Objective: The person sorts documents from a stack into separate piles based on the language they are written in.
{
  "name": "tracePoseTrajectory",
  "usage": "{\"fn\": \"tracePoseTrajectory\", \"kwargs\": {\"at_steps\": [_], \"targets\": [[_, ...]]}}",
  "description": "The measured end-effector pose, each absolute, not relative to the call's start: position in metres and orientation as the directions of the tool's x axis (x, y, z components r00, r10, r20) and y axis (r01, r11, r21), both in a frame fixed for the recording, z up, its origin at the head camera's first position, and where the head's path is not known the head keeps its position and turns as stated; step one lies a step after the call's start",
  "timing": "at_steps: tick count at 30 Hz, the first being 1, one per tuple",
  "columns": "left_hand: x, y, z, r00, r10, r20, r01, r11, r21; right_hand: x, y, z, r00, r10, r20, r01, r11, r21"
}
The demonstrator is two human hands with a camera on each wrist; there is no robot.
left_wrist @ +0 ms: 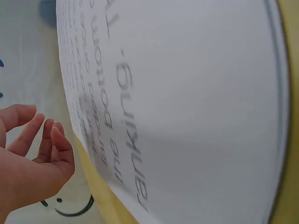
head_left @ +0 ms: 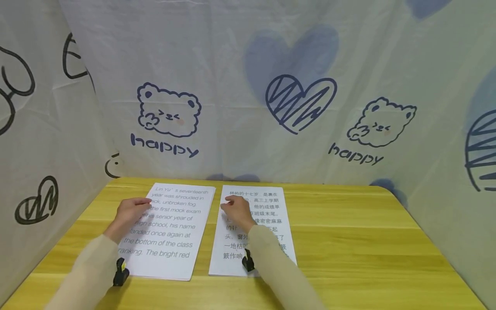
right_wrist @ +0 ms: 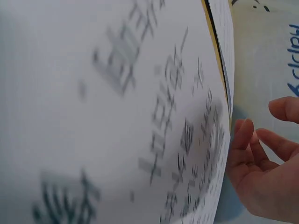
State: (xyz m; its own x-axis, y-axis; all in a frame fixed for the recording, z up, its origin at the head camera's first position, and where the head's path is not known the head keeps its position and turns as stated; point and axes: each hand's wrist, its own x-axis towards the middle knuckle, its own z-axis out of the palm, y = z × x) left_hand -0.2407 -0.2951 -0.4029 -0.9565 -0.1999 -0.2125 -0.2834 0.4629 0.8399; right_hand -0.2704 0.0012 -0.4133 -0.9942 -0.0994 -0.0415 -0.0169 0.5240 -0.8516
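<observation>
Two stacks of printed paper lie side by side. The left stack [head_left: 166,262] carries large English text; the right stack [head_left: 271,202] carries Chinese text. My left hand [head_left: 131,212] is at the left edge of the English stack, fingertips over its upper lines. In the left wrist view, the left hand [left_wrist: 39,156] has loosely bent fingers, with nothing between them and the thumb. My right hand [head_left: 238,211] is over the upper left part of the Chinese stack and covers some characters. The right wrist view shows the right hand [right_wrist: 266,172] with thumb and fingers apart, holding nothing.
Beneath the paper is a yellow wood-grain table [head_left: 360,249]. A narrow strip of it separates the two stacks. A white curtain [head_left: 232,146] printed with hearts and bears hangs behind the table and along both sides. Each wrist wears a small black device [head_left: 121,273].
</observation>
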Motion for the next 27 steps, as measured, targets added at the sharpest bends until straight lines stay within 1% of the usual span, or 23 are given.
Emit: {"fn": "tracePoseTrajectory", "kwargs": {"at_steps": [8, 15, 19, 22, 27], "targets": [[-0.246, -0.263, -0.401, -0.967, -0.116, -0.228, -0.255, 0.435, 0.863, -0.277, 0.044, -0.416, -0.993, -0.108, -0.046, -0.016, 0.511, -0.860], [-0.248, -0.237, -0.403, -0.975, -0.041, -0.217, -0.212, 0.448, 0.869, -0.274, 0.080, -0.422, -0.992, -0.055, -0.109, 0.079, 0.395, -0.915], [-0.248, -0.219, -0.401, -0.975, -0.010, -0.221, -0.204, 0.417, 0.886, -0.274, 0.100, -0.423, -0.995, -0.015, -0.099, 0.085, 0.394, -0.915], [-0.250, -0.204, -0.401, -0.976, 0.009, -0.218, -0.197, 0.387, 0.901, -0.274, 0.113, -0.421, -0.996, -0.006, -0.091, 0.081, 0.396, -0.915], [-0.252, -0.181, -0.400, -0.976, 0.034, -0.214, -0.190, 0.340, 0.921, -0.274, 0.136, -0.417, -0.993, -0.004, -0.114, 0.102, 0.419, -0.902]]}}
